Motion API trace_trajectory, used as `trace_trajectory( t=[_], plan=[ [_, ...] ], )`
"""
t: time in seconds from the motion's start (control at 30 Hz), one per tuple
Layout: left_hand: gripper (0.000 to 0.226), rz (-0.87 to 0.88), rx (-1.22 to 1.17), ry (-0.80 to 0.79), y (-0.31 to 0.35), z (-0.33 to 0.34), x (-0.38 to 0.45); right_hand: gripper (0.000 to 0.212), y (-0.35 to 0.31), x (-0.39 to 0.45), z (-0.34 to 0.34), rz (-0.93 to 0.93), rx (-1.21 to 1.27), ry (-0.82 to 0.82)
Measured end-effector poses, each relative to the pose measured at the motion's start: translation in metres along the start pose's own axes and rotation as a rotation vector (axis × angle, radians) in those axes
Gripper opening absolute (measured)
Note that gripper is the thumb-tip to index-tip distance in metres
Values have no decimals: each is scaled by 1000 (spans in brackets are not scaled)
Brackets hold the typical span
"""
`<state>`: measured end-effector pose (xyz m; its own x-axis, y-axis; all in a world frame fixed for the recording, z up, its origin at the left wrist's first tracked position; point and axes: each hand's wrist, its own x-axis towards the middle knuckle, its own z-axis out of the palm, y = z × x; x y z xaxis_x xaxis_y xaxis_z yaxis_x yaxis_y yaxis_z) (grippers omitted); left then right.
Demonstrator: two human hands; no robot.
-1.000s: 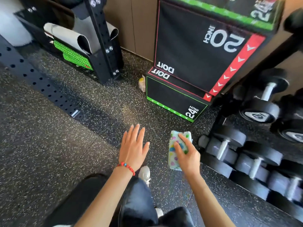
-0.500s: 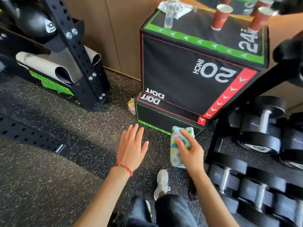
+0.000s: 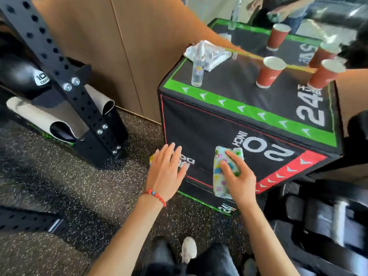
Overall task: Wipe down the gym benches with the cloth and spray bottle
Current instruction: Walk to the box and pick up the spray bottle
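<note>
Now right hand (image 3: pixel 240 181) grips cloth (image 3: pixel 223 172) (folded); left hand (image 3: pixel 166 172) spread empty, beside it.

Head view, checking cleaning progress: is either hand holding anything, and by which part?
The right hand holds the folded patterned cloth along its side, fingers across its face. The left hand is open and empty. The spray bottle stands untouched on the box.
</note>
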<state>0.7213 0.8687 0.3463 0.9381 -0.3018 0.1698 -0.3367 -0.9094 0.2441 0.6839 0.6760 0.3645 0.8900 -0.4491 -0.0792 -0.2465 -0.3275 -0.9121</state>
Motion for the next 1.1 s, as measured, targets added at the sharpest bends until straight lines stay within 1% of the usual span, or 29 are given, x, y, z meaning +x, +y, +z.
trace_trajectory(
  t=[0.23,0.33,0.43,0.67,0.77,0.9,0.97,1.1],
  plan=[
    [56,27,-36,80,-20,-5,92,27,-32,76,19,27,33,59],
    [55,82,-83,139,-31,-7,137,26,-43,103,31,26,52,106],
    [53,151,-142,181,-41,-12,185,26,-57,127,45,33,95,191],
    [55,204,-295,193,-65,-22,264,26,-85,176,74,35,123,298],
    [61,169,-401,162,-65,-19,282,25,-87,186,80,36,126,320],
    [70,97,-641,128,-55,-16,304,25,-85,195,83,71,147,347],
    [68,104,-708,142,-47,-13,316,25,-85,200,81,77,144,357],
    [57,104,-842,207,-31,-8,332,25,-86,209,75,79,127,363]
  ],
)
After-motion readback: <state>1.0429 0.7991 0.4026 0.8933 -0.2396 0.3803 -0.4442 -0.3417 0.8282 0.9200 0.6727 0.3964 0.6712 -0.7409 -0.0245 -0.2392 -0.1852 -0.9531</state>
